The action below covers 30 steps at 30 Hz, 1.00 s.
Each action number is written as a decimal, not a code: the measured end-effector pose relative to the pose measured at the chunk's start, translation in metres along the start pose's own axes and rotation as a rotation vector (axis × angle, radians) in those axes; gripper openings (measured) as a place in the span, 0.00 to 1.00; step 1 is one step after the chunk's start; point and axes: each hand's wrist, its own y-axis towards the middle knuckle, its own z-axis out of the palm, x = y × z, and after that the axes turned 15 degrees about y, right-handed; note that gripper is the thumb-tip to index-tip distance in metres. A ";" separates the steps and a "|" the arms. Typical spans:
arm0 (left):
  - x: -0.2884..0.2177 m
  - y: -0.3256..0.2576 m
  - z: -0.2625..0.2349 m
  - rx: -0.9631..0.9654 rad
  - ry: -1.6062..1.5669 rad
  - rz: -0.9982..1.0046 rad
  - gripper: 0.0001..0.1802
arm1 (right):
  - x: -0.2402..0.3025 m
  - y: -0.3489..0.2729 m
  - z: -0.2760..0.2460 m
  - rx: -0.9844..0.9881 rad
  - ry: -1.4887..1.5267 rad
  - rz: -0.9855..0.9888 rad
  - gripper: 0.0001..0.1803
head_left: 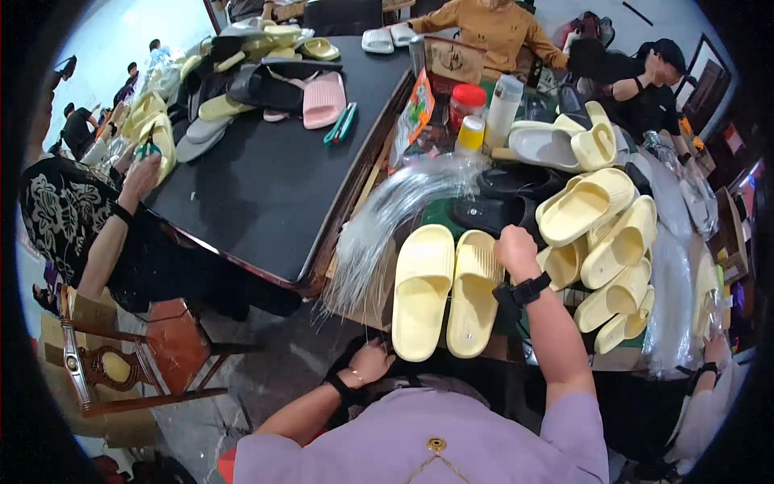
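Your right hand (516, 250) rests closed on the right yellow slipper (473, 294); it looks soft and light. Grab its thick side. Your left hand (369, 363) pinches thin clear plastic ties (387, 222).

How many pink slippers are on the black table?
1: a pink slipper at the far end of the black table, beside dark slippers. Another may be hidden under that pile.

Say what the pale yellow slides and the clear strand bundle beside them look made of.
Pale yellow slides: probably moulded foam or soft rubber; matte, thick, one-piece, ribbed footbeds. Clear strand bundle: likely thin plastic ties; glossy, translucent, fanned out. The right hand rests on one slide.
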 end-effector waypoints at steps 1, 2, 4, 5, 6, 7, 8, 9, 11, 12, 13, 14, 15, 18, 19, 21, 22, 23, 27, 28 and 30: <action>0.006 0.009 0.016 -0.064 0.177 0.069 0.21 | 0.001 -0.001 0.001 -0.042 0.029 -0.020 0.09; 0.011 0.020 0.031 -0.070 0.109 0.041 0.21 | 0.001 -0.002 0.002 -0.084 0.045 -0.026 0.10; 0.020 0.043 0.054 0.099 -0.006 -0.066 0.22 | 0.000 -0.003 0.005 -0.175 0.167 -0.149 0.12; 0.027 0.049 0.060 0.032 0.015 0.027 0.23 | 0.000 -0.005 0.008 -0.230 0.242 -0.195 0.14; 0.032 0.056 0.065 -0.013 0.043 0.098 0.24 | 0.002 -0.004 0.010 -0.251 0.327 -0.255 0.13; 0.033 0.070 0.067 -0.067 0.055 0.159 0.24 | 0.005 -0.003 0.013 -0.255 0.432 -0.291 0.12; 0.033 0.082 0.067 -0.077 0.067 0.173 0.23 | 0.009 -0.002 0.016 -0.272 0.543 -0.335 0.12; 0.032 0.096 0.065 -0.054 0.072 0.144 0.23 | 0.016 0.001 0.020 -0.277 0.611 -0.355 0.11; 0.026 0.122 0.058 0.001 0.090 0.079 0.23 | 0.032 0.004 0.027 -0.159 0.786 -0.278 0.11; 0.023 0.132 0.053 0.019 0.097 0.058 0.23 | 0.040 0.005 0.030 -0.076 0.902 -0.266 0.10; 0.024 0.140 0.048 0.029 0.099 0.041 0.22 | 0.049 0.007 0.034 -0.039 0.832 -0.256 0.10; 0.023 0.147 0.043 0.035 0.101 0.032 0.22 | 0.058 0.009 0.037 0.002 0.781 -0.279 0.10; 0.023 0.150 0.039 0.040 0.103 0.023 0.22 | 0.065 0.010 0.040 -0.005 0.657 -0.372 0.09; 0.024 0.153 0.034 0.053 0.107 0.009 0.21 | 0.081 0.013 0.047 0.125 0.464 -0.497 0.08; 0.023 0.152 0.034 0.058 0.107 0.006 0.21 | 0.083 0.013 0.048 0.155 0.395 -0.550 0.10; 0.024 0.152 0.036 0.061 0.103 0.003 0.21 | 0.085 0.016 0.048 0.207 0.270 -0.661 0.12; 0.024 0.153 0.037 0.059 0.107 0.001 0.21 | 0.086 0.018 0.048 0.233 0.205 -0.714 0.13; 0.024 0.153 0.038 0.060 0.106 0.003 0.21 | 0.086 0.021 0.048 0.265 0.181 -0.749 0.13; 0.028 0.157 0.040 0.063 0.100 -0.004 0.20 | 0.087 0.032 0.049 0.378 0.155 -0.841 0.10; 0.029 0.157 0.040 0.064 0.102 -0.003 0.20 | 0.087 0.034 0.051 0.404 0.169 -0.858 0.09; 0.031 0.159 0.039 0.069 0.098 -0.005 0.19 | 0.088 0.035 0.057 0.402 0.150 -0.877 0.09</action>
